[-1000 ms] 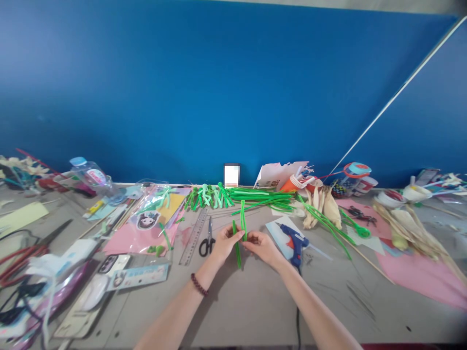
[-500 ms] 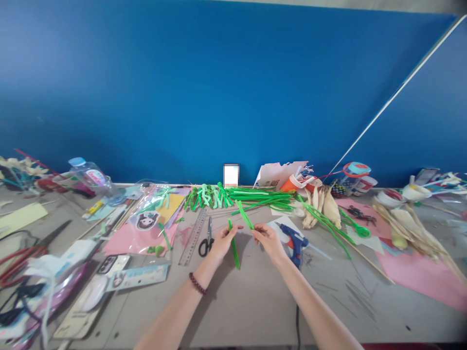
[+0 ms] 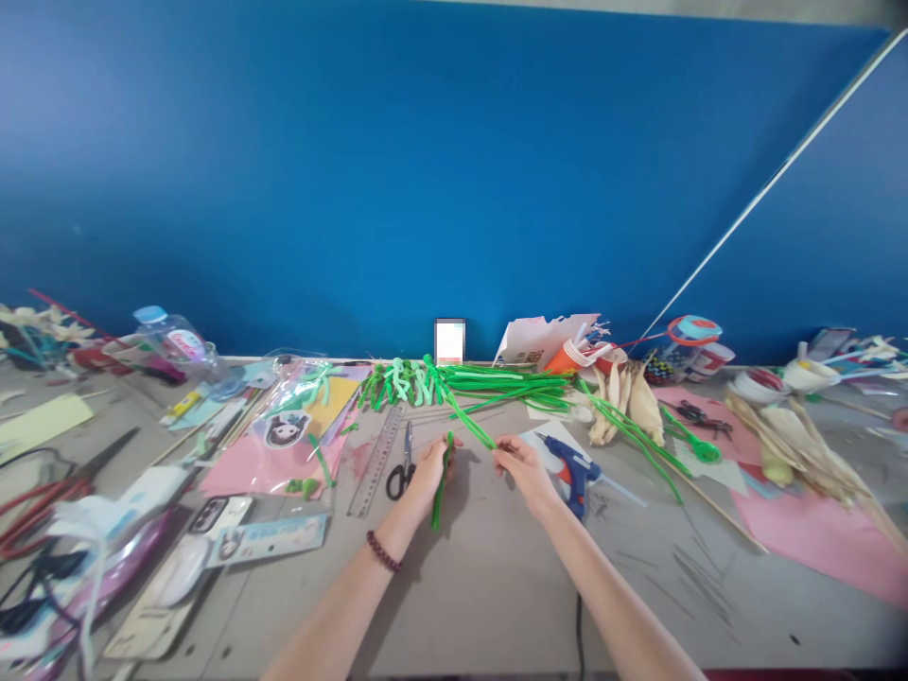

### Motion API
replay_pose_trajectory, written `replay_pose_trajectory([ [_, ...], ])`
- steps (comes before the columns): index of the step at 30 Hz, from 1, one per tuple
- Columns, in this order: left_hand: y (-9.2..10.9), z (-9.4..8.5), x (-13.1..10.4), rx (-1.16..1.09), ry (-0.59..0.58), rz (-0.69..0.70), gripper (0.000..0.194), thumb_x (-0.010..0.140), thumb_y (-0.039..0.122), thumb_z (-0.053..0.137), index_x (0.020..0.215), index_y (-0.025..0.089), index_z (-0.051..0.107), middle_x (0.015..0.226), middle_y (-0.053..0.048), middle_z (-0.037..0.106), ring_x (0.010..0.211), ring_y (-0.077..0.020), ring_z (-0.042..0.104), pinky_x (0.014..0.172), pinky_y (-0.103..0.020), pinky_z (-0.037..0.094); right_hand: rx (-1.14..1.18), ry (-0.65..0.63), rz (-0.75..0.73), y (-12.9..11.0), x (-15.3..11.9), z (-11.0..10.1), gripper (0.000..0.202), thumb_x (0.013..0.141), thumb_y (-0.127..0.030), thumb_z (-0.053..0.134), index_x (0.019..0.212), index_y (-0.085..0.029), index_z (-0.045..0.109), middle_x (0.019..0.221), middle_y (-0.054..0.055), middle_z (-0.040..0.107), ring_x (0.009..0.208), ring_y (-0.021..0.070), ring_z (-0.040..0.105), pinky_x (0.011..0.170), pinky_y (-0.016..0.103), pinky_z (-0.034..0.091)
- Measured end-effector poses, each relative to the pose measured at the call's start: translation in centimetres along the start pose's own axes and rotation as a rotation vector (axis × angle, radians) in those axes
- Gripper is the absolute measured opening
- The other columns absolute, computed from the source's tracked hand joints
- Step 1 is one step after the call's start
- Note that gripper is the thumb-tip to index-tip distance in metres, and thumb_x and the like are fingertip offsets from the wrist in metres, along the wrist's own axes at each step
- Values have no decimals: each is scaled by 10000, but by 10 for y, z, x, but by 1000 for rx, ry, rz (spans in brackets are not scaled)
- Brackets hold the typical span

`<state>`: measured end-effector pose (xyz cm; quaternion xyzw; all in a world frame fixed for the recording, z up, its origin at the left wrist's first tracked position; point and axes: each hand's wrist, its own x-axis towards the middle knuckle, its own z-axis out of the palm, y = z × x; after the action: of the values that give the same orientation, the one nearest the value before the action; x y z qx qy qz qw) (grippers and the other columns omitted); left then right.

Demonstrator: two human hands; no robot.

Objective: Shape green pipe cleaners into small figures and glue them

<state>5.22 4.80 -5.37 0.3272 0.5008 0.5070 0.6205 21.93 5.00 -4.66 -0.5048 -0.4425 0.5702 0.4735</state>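
Note:
My left hand point(image 3: 429, 470) is closed on a short green pipe cleaner point(image 3: 438, 501), which hangs down past the palm. In the fingertips of my right hand point(image 3: 523, 463) is a longer green pipe cleaner point(image 3: 471, 427), pinched at its near end and slanting up and left. Its far end overlaps a heap of green pipe cleaners point(image 3: 507, 378) at the back. Beside my left hand lie black-handled scissors point(image 3: 401, 473) and a clear ruler point(image 3: 375, 462). Just right of my right hand is a blue glue gun point(image 3: 576, 470).
Twisted green pipe-cleaner figures point(image 3: 401, 380) stand near the blue partition point(image 3: 426, 189). Left are pink paper point(image 3: 245, 470), a plastic bottle point(image 3: 181, 340) and large orange-handled scissors point(image 3: 71, 497). Dried husks point(image 3: 642, 411), a paper cup point(image 3: 567, 357) and thin wires point(image 3: 699, 577) lie right.
The lower end of the left pipe cleaner has swung left as my left hand turned. The right pipe cleaner now leans lower and further left, its far end nearer the heap.

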Motion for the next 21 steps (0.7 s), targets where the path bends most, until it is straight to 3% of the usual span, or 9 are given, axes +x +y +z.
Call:
replay_pose_trajectory([
  [4,4,0,-3,47,-6,26,183,675,226,523,796,146,634,525,45,466,453,-75,421,443,-183,306,17,-28,10,-1,-1,1,337,598,-427,713,764,-178,558,555,-46,530,470,92,484,426,204,292],
  [9,4,1,0,37,-36,96,244,569,115,569,796,143,652,556,49,515,455,-60,415,463,-178,320,9,-38,-8,-1,-1,2,377,610,-502,708,712,-173,556,543,-41,526,465,89,477,435,208,304],
  [15,5,0,2,-30,54,111,155,542,122,615,695,143,622,571,41,530,465,-56,427,439,-167,301,-46,-53,-44,1,-2,0,386,613,-496,718,701,-191,498,513,-51,500,447,90,452,386,193,245],
  [21,7,-2,2,-35,116,115,241,543,120,612,780,146,647,582,47,534,438,-55,404,420,-183,292,31,14,-93,-4,-1,1,383,579,-465,747,748,-186,546,576,-39,525,487,102,487,463,228,369],
])
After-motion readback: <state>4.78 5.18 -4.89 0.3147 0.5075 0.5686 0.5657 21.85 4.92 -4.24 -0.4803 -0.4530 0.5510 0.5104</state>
